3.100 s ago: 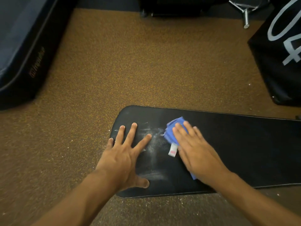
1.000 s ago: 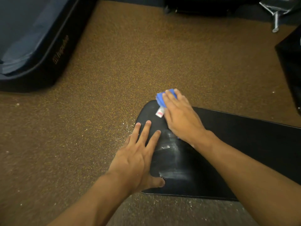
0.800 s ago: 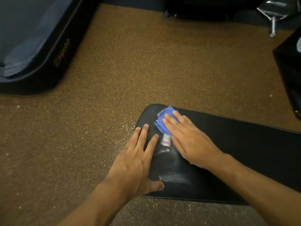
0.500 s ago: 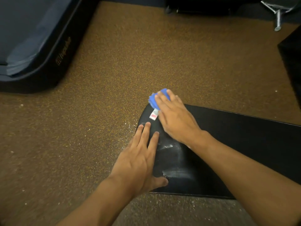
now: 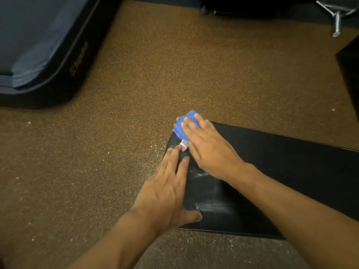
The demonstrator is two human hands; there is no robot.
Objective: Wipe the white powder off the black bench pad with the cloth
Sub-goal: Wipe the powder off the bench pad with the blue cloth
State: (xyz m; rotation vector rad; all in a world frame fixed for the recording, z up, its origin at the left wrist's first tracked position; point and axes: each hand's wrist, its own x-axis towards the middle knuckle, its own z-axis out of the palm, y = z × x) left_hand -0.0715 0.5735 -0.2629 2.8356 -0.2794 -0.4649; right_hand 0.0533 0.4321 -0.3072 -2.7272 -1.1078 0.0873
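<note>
The black bench pad [image 5: 281, 171] lies on the floor, reaching from the centre to the right edge. My right hand [image 5: 209, 150] presses a folded blue cloth [image 5: 184, 125] with a small white tag flat onto the pad's far left corner; the cloth pokes out past my fingertips. My left hand [image 5: 171, 189] lies flat with fingers spread on the pad's left end, the thumb near the front edge. Streaks of white powder [image 5: 211, 206] remain on the pad between my two hands.
Brown speckled flooring [image 5: 174, 65] surrounds the pad, with white powder scattered beside its left end. A dark blue mat [image 5: 38, 45] lies at the back left. A dark object [image 5: 349, 74] stands at the right edge, and a metal leg [image 5: 337, 22] at the back right.
My right hand has rubbed the cloth back and forth over the pad's left end and now sits at the far corner. The powder has thinned. My left hand stays planted.
</note>
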